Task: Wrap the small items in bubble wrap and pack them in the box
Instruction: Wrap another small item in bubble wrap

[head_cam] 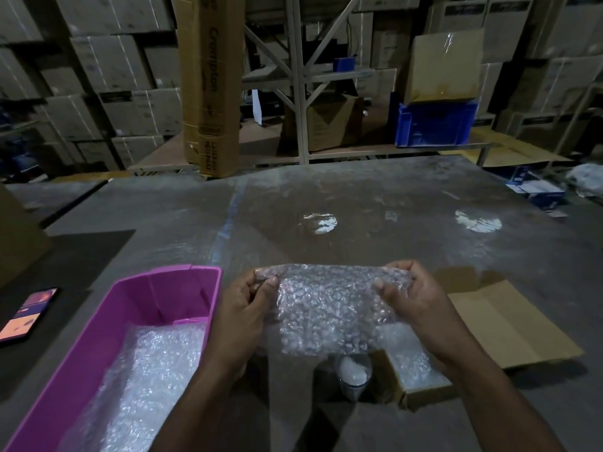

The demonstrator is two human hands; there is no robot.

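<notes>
Left hand (248,300) and right hand (412,296) raised level, apart, fingers curled, thumbs pinching, forearms angled inward.

The scene is dim, with a cool grey cast. Two bright oval glare patches (319,222) lie on the surface (375,203), reflections of lamps overhead. The bubble wrap (329,308) glints with small highlights. Dark shadows fall below the forearms near the bottom edge. A lit phone screen (27,313) glows orange at left. Wide-angle distortion bends the stacked cartons (107,63) and shelf frame (298,76) near the edges; the background looks soft and grainy.
</notes>
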